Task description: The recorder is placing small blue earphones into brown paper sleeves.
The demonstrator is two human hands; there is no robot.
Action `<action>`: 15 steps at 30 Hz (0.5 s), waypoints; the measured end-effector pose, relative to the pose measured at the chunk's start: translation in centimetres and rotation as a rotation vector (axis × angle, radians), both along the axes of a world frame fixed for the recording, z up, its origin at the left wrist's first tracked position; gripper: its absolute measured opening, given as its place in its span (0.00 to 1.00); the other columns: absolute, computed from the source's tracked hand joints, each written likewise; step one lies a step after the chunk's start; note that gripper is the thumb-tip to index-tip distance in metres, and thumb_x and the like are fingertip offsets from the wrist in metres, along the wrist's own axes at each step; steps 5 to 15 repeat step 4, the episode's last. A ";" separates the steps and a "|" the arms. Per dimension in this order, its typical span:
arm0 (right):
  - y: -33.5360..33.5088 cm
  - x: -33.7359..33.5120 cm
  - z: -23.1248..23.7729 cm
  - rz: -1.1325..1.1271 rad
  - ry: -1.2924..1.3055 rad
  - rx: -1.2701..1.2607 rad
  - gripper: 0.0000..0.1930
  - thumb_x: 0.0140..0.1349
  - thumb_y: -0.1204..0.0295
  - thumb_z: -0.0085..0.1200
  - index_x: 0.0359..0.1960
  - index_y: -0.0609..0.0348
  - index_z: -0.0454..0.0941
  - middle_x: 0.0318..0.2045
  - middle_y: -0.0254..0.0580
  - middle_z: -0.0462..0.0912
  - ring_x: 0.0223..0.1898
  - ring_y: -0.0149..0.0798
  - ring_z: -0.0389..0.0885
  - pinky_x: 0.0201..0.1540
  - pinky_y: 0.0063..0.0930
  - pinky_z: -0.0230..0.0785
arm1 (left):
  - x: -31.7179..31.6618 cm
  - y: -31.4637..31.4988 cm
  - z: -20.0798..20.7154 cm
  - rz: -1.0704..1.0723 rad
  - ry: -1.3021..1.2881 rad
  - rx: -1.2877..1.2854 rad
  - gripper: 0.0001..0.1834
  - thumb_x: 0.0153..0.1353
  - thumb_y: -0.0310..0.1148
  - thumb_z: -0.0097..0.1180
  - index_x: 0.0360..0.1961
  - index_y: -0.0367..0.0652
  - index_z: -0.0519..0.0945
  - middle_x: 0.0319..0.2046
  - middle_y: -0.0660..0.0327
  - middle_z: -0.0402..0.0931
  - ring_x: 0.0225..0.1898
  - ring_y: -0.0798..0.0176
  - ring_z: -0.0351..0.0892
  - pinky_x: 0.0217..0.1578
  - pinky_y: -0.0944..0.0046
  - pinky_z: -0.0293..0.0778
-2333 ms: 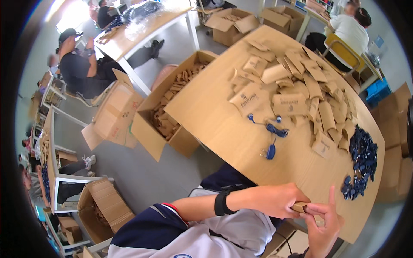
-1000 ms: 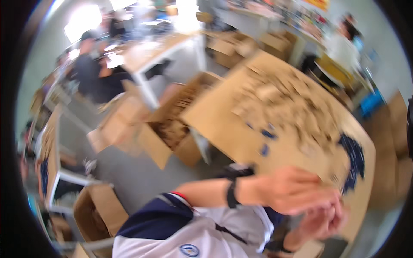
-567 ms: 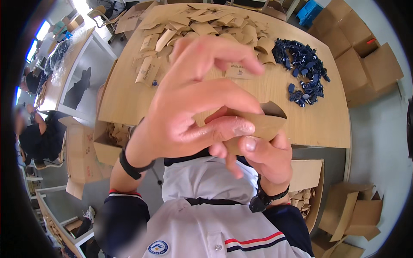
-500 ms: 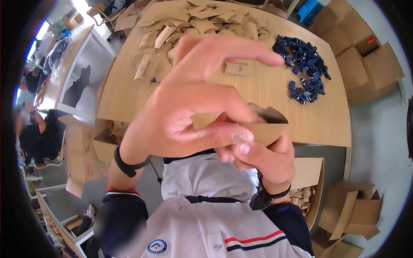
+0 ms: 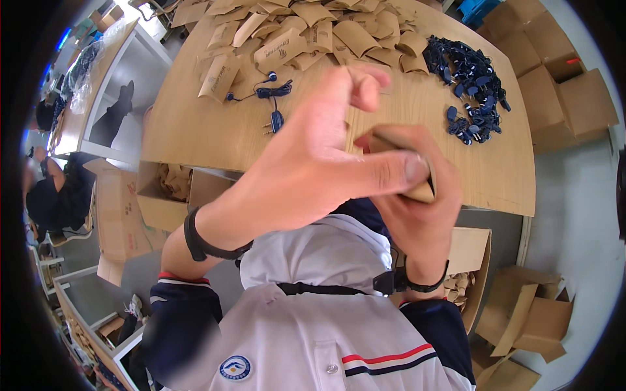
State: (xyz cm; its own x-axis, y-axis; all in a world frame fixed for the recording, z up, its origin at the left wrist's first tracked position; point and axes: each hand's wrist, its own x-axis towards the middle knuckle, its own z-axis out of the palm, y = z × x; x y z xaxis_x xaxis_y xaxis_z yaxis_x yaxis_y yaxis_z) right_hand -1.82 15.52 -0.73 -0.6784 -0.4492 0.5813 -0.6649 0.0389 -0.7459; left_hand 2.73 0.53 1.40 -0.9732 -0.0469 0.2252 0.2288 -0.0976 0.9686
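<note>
A small brown cardboard pillow box (image 5: 420,191) is held in my right hand (image 5: 427,215), its fingers wrapped round the far side. My left hand (image 5: 306,156) reaches across from the left, with its thumb lying over the box. The other left fingers are bent and stand apart from the thumb, with nothing seen between them. Part of the box is hidden behind the left thumb. Beyond my left hand, one pair of dark blue wired earphones (image 5: 277,117) lies on the wooden table (image 5: 195,130), its cord bundled.
Many flat brown pillow boxes (image 5: 280,49) are heaped at the far side. A pile of dark blue earphones (image 5: 473,85) lies at the right. Cardboard cartons (image 5: 173,208) stand below the table edge and along the right wall. Another person (image 5: 65,195) sits at the left.
The box has turned in my right hand, and its gaping end is no longer plainly seen. My left fingers have drawn back from it and curled. The loose earphones have come into fuller view.
</note>
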 end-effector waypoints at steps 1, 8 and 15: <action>0.7 -0.6 0.2 0.160 0.029 0.054 0.16 0.49 0.79 0.64 0.41 0.62 0.75 0.29 0.46 0.78 0.29 0.53 0.77 0.33 0.33 0.72 | 0.2 0.0 -0.1 -0.152 -0.191 0.122 0.25 0.49 0.29 0.64 0.48 0.40 0.69 0.58 0.55 0.62 0.57 0.65 0.63 0.57 0.64 0.59; 1.8 -0.7 1.3 0.380 0.021 0.194 0.16 0.44 0.77 0.66 0.37 0.58 0.78 0.31 0.43 0.79 0.31 0.50 0.79 0.34 0.34 0.73 | 0.2 0.0 -0.6 -0.468 -0.447 0.289 0.40 0.43 0.24 0.62 0.60 0.41 0.59 0.63 0.55 0.58 0.65 0.64 0.58 0.63 0.63 0.55; 1.8 -0.7 1.3 0.380 0.021 0.194 0.16 0.44 0.77 0.66 0.37 0.58 0.78 0.31 0.43 0.79 0.31 0.50 0.79 0.34 0.34 0.73 | 0.2 0.0 -0.6 -0.468 -0.447 0.289 0.40 0.43 0.24 0.62 0.60 0.41 0.59 0.63 0.55 0.58 0.65 0.64 0.58 0.63 0.63 0.55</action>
